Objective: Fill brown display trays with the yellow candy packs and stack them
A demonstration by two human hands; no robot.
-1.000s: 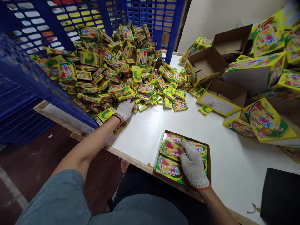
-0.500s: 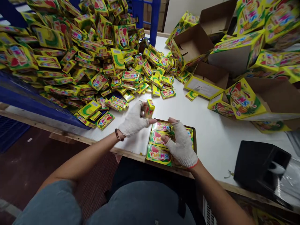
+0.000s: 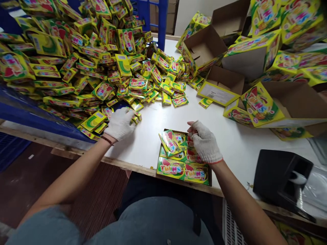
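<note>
My left hand [image 3: 120,124], in a white fingerless glove, is closed around small yellow packs [image 3: 137,117] at the front edge of the large pile [image 3: 84,75]. My right hand [image 3: 205,141], gloved alike, hovers over the right side of a shallow tray [image 3: 210,173] with its fingers curled; what they hold, if anything, is hidden. Inside the tray lie rows of Twins packs [image 3: 170,167]. One loose pack [image 3: 170,143] rests tilted on top of them at the tray's left side.
Open yellow display boxes [image 3: 220,92] stand at the back right, with more stacked behind. A black tape dispenser [image 3: 282,183] sits at the right near the wooden table edge [image 3: 127,166]. A blue crate [image 3: 161,23] borders the pile.
My left hand has moved left to the packs by the pile, away from the tray. My right hand has shifted slightly right, its fingers now curled. A tilted pack now lies on the tray's contents.
</note>
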